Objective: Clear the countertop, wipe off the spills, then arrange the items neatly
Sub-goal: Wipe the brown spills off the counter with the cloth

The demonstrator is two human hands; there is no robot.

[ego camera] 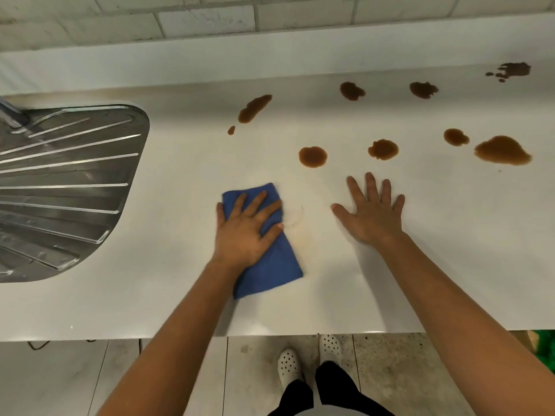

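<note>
Countertop [168, 301]: white; steel drainboard [66, 187] at its left end. Blue cloth [264, 253] right of the drainboard, pressed flat under left hand [246, 232], fingers spread. Right hand [372, 214] further right, flat, holding nothing. Brown spills [312, 156] beyond both hands. Risk: saturated cloth smears them. No legible writing.

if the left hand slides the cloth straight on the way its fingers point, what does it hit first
Probably the round brown spill, up and right of the left hand on the blue cloth. Only bare countertop shows between them.
</note>
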